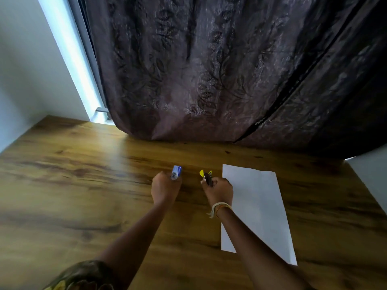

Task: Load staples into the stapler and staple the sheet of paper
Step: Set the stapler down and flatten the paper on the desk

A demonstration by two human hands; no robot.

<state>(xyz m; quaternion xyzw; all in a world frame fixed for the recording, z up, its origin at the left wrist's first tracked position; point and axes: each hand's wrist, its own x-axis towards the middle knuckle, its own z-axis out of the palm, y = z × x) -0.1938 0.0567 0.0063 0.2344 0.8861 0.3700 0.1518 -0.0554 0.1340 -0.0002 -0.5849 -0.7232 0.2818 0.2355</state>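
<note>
My left hand (165, 188) is closed around a small blue and white staple box (176, 172), whose far end sticks out past my fingers. My right hand (218, 191) grips a small yellow and black stapler (207, 175), with its yellow tips pointing away from me. Both hands hover just above the wooden table (73, 185), about a hand's width apart. A white sheet of paper (257, 206) lies flat on the table to the right of my right hand, partly covered by my right forearm.
A dark patterned curtain (209, 70) hangs behind the table and touches its far edge. A white wall and a bright window strip (71, 59) stand at the left. A white surface (370, 176) shows at the far right.
</note>
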